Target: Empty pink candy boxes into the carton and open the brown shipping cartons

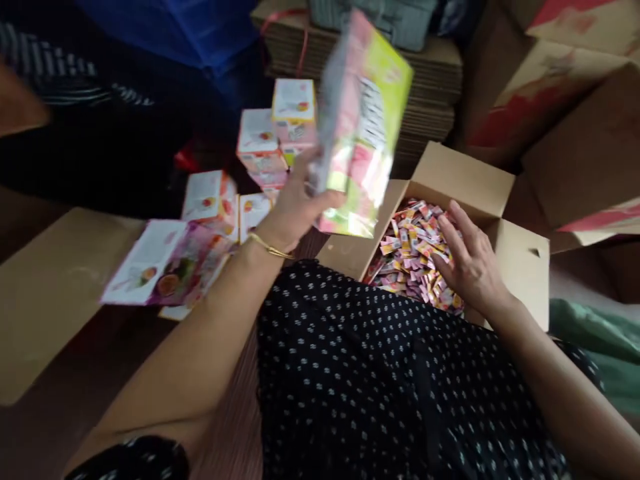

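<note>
My left hand grips a pink and green printed box near its lower end and holds it up, tilted. The box's lettering is blurred. Over an open cardboard carton, my right hand hangs with its fingers apart and nothing visible in them. Inside that carton lies a heap of small pink, orange and yellow sachets. The fingertips overlap the heap from this angle; whether they touch it I cannot tell.
Left of my forearm stand several white-topped printed boxes and a purple box. Behind is a stack of flattened cardboard. Larger cartons crowd the right, with a green sack below. Something blue stands at upper left.
</note>
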`<state>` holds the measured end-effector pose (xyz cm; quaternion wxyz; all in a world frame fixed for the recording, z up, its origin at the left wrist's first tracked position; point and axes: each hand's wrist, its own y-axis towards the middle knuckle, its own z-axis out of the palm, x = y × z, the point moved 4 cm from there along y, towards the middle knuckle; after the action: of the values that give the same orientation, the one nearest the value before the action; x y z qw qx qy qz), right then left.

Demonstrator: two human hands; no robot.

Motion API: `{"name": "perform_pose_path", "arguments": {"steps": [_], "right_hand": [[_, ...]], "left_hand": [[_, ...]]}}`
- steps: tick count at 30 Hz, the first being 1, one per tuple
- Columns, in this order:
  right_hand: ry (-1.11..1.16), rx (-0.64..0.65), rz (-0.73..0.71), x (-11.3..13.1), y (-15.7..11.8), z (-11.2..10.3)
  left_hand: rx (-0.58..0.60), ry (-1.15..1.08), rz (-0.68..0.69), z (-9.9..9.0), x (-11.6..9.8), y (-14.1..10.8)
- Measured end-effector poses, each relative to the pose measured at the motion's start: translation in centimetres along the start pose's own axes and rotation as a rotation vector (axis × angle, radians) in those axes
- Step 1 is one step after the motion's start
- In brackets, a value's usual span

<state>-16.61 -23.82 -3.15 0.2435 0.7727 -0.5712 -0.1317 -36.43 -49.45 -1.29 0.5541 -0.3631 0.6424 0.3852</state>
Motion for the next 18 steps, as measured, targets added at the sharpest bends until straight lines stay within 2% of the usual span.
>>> {"name": "perform_pose_path", "arguments": {"steps": [1, 3, 5, 6, 8, 10, 12, 15, 18], "right_hand": [[-0.011, -0.005, 0.024, -1.0, -0.3, 0.2], [-0.014, -0.016, 0.099, -3.3, -2.0, 0.7], [-0.002, -0.007, 0.184, -5.6, -5.0, 1.5], [0.012, 0.022, 0.212, -6.5, -6.6, 2.2], [0.072, 0.136, 0.218, -7.5, -9.5, 4.0], [0.179, 0.259, 0.184, -7.6, -11.3, 6.0], [0.268, 0.324, 0.162, -7.4, -11.9, 7.5], [0.297, 0.324, 0.165, -7.5, -11.3, 8.6], [0.298, 0.325, 0.14, -7.9, -10.7, 9.1]], "left_hand": [[0.143, -0.072, -0.067, 4.2, -0.5, 0.4], [0.434, -0.214, -0.285, 12.0, 0.2, -0.4], [0.611, -0.281, -0.545, 17.6, 2.8, -2.4], [0.649, -0.28, -0.665, 19.3, 4.4, -3.5], [0.663, -0.225, -0.876, 21.1, 7.8, -5.4], [0.644, -0.146, -1.045, 21.3, 10.5, -6.6], [0.633, -0.103, -1.155, 21.1, 12.1, -6.9], [0.67, -0.15, -1.145, 21.4, 13.0, -6.3], [0.753, -0.185, -0.994, 21.9, 13.3, -5.0]]}}
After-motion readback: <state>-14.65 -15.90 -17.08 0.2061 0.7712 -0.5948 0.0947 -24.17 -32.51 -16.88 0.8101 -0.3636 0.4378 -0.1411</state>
